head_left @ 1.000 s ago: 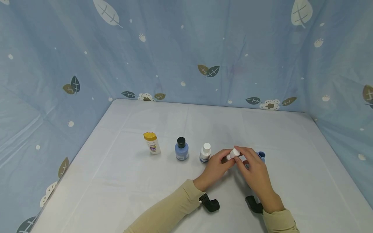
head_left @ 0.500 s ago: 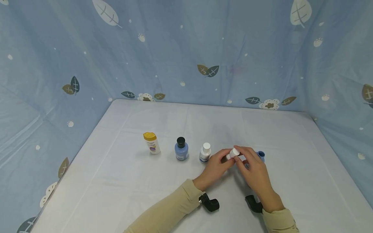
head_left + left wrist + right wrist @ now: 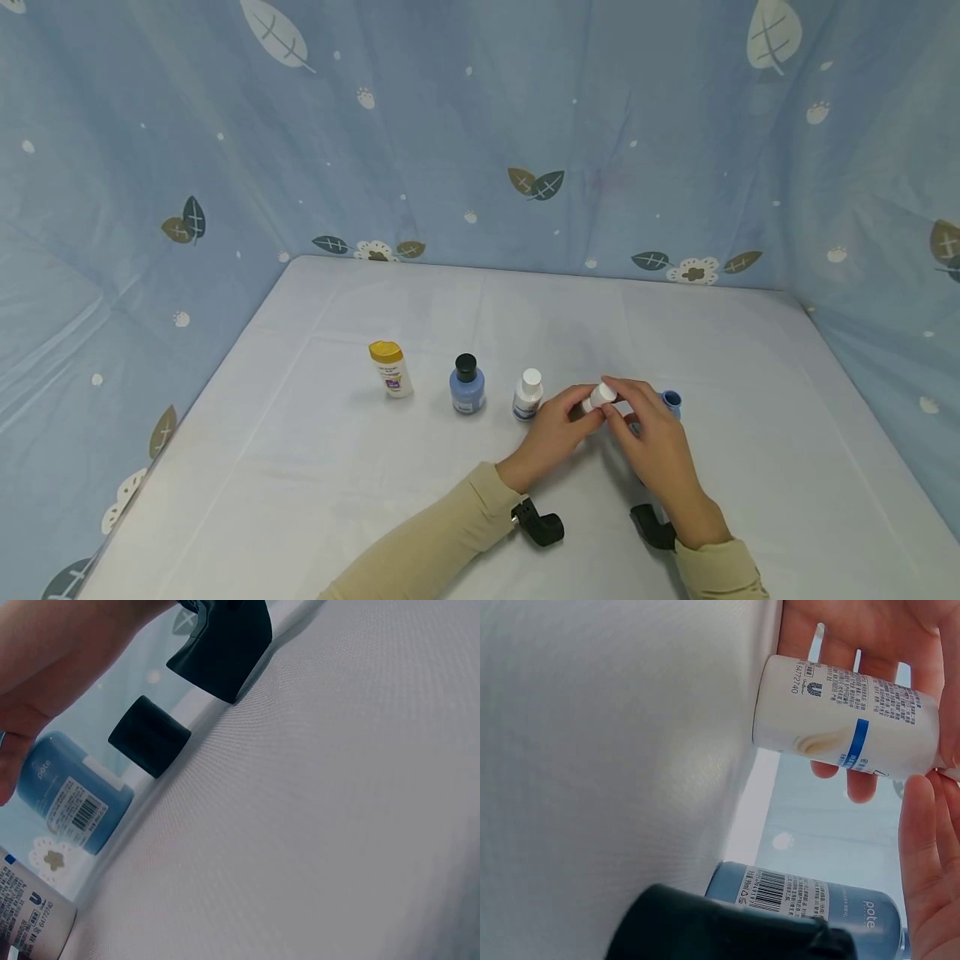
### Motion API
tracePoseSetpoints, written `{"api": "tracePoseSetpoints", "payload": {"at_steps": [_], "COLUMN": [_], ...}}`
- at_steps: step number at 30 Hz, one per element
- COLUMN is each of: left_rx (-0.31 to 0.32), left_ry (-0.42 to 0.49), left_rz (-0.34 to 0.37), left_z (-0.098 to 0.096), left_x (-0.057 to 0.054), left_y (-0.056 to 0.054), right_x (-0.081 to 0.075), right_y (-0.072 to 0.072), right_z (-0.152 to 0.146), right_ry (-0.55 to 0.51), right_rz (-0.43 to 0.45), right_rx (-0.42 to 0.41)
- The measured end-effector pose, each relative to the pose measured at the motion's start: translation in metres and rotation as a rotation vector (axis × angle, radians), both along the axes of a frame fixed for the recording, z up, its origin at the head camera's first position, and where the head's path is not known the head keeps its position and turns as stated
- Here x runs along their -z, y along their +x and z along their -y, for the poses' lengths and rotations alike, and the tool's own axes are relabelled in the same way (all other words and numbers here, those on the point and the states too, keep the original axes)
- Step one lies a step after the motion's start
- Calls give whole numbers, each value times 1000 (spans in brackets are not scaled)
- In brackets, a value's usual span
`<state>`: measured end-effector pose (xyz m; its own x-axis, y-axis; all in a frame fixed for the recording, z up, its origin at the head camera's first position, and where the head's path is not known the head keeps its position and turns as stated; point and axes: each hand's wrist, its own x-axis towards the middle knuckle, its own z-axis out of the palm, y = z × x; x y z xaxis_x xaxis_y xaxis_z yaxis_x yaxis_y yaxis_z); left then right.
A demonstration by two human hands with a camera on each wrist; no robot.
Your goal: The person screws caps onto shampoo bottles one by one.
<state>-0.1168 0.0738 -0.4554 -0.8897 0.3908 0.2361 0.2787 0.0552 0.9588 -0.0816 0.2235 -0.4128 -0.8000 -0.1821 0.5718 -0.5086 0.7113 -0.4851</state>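
Between the two hands is a white bottle (image 3: 847,720) with a white screw cap (image 3: 604,393) and a printed back label. The left hand (image 3: 557,432) grips the bottle's body; in the right wrist view its fingers pass behind it. With thumb and fingertips, the right hand (image 3: 660,442) pinches the cap at the top. Just beyond the right hand stands a capless blue bottle (image 3: 672,402), its round mouth showing and its body partly hidden. In the left wrist view a black cap (image 3: 150,736) sits on the table beside that blue bottle.
Left of the hands stand a white bottle with a white cap (image 3: 528,395), a blue bottle with a black cap (image 3: 467,387) and a white bottle with a yellow cap (image 3: 392,371). A white cloth covers the table (image 3: 315,475); blue patterned curtain (image 3: 450,108) surrounds it.
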Motion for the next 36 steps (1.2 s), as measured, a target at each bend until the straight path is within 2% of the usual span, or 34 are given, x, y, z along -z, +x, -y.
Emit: {"api": "tracePoseSetpoints", "payload": {"at_steps": [20, 29, 36], "left_rx": [8, 21, 14], "left_ry": [-7, 4, -14], "left_rz": [-8, -1, 2], "left_z": [1, 1, 1], "left_x": [-1, -1, -2], "left_y": [0, 0, 1], "right_x": [1, -1, 1], "right_y": [0, 1, 0], "right_z": [0, 0, 0], "right_ry": [1, -4, 8], "right_rz": [9, 76, 22], "right_rx": [-2, 17, 4]}}
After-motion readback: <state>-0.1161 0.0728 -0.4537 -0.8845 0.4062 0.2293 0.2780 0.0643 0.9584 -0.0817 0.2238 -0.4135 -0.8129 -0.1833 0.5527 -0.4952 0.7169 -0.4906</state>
